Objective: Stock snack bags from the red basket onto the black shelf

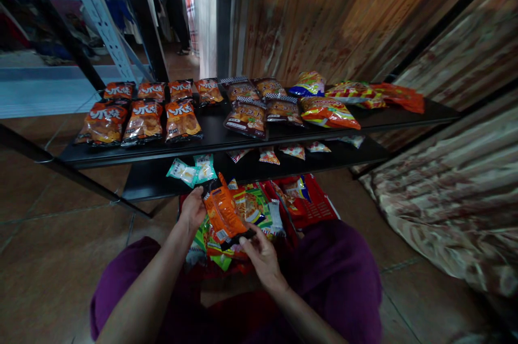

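An orange and black snack bag (225, 212) is held tilted between my two hands, its printed back with a barcode facing up. My left hand (194, 208) grips its upper left edge. At the lower right corner, my right hand (262, 255) pinches the black end between thumb and fingers. Below the bag lies a red bag (313, 203) full of mixed snack packets, among them a green packet (259, 206). Several orange snack bags (144, 120) stand in two rows on the left of the upper shelf (210, 127).
Brown snack bags (246, 116) and a yellow-red packet (329, 112) share the upper shelf. Teal packets (194, 170) lie on the lower shelf (149, 179). Black rack posts (76, 185) frame the sides, with curtains (453, 182) at right. A person (176, 7) stands far back.
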Tool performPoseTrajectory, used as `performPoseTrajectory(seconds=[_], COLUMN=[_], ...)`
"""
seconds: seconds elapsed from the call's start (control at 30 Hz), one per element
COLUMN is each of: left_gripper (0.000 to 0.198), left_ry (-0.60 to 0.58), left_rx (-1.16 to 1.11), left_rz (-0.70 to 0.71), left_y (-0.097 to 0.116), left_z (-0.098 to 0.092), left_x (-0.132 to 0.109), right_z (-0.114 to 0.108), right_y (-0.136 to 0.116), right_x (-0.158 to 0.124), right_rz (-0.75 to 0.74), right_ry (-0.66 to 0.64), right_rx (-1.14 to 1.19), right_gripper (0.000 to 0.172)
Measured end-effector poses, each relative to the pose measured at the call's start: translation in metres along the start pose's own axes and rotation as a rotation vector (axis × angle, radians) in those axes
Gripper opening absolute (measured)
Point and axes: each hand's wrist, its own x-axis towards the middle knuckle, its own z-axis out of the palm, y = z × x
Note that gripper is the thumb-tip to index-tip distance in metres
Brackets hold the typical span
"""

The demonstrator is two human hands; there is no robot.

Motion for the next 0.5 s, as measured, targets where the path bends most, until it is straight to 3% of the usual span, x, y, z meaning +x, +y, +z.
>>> performPoseTrajectory(seconds=[0.07,0.17,0.27,0.37,0.5], left_gripper=[0.011,0.013,0.015,0.018,0.022], left_ry=[-0.004,-0.049,-0.109,-0.116,-0.138], left_rx=[-0.003,0.061,0.166,0.201,0.216], left_rz=[0.045,0.109,0.149,0.148,0.154], left_y=[-0.002,-0.009,-0.021,-0.03,-0.027], left_z=[0.001,0.003,0.004,0.006,0.01], left_x=[-0.003,-0.009,-0.012,-0.015,-0.02], right_z=[-0.01,-0.015,-0.005,0.008,0.016], right_y=[-0.005,-0.019,-0.041,-0.057,-0.058], right_x=[0.007,0.029,0.055,0.073,0.089], right_rz=[-0.032,-0.036,0.063,0.118,0.123], right_ry=[-0.084,-0.109,-0.125,-0.217,-0.209], right_rx=[-0.009,0.084,0.14,0.038,0.053], right_gripper=[0.045,0.047,0.046,0.035,0.025])
